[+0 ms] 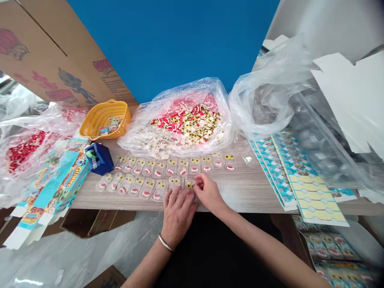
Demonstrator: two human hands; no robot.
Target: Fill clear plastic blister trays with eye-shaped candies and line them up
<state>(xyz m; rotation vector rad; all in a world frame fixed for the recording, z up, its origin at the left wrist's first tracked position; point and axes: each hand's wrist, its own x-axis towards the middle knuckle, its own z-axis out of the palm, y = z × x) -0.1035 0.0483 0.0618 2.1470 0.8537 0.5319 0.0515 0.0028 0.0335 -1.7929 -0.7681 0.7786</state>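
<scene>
Two rows of small clear plastic blister trays [146,189] lie along the table, holding yellow-ringed eye-shaped candies and red-and-white mouth-shaped pieces. My left hand [179,212] lies over the right end of the front row, fingers stretched out and resting on the trays there. Beside it, my right hand [208,193] is closed in a pinch at the edge of the last front tray [191,185], by its eye pieces. Whatever sits between those fingertips is hidden. Behind the rows, an open clear bag [177,138] spills loose eye and mouth candies.
A yellow basket [105,116] with small packets and a blue tape dispenser [99,159] stand at left, near printed card strips [64,178] and a bag of red pieces [27,150]. At right lie printed card sheets [282,164], a plastic bag [267,104] and clear trays [322,140].
</scene>
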